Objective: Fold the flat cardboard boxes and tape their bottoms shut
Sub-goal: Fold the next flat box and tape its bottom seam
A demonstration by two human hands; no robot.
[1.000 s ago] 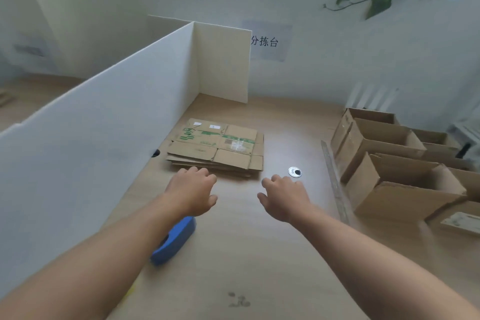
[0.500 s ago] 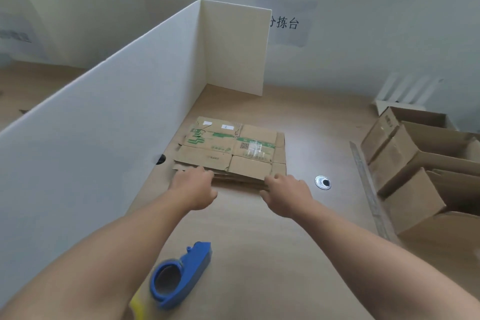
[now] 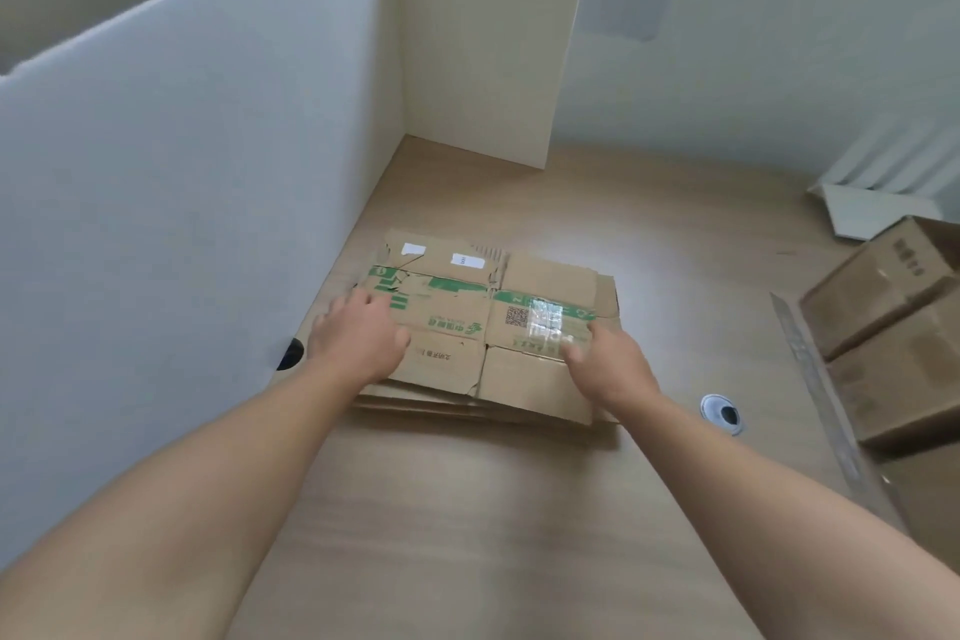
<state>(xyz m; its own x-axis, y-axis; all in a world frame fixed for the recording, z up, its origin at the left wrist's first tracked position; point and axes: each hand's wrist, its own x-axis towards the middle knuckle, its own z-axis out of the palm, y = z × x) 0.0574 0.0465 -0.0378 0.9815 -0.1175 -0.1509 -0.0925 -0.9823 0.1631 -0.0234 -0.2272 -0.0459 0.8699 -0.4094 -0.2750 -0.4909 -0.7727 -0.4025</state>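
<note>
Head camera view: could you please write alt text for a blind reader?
A person's left hand and right hand rest on a stack of flat cardboard boxes on a wooden table; white partition at left, assembled boxes at right.

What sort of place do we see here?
Probably a packing or sorting workstation: a stack of flat brown cardboard boxes lies on a light wooden table, assembled brown cardboard boxes stand at right, white partition boards at left.

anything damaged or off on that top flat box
The top flat box is torn along its green band near the far-left corner, and its near edge is ragged at the centre fold. Old clear tape covers part of the print.
</note>
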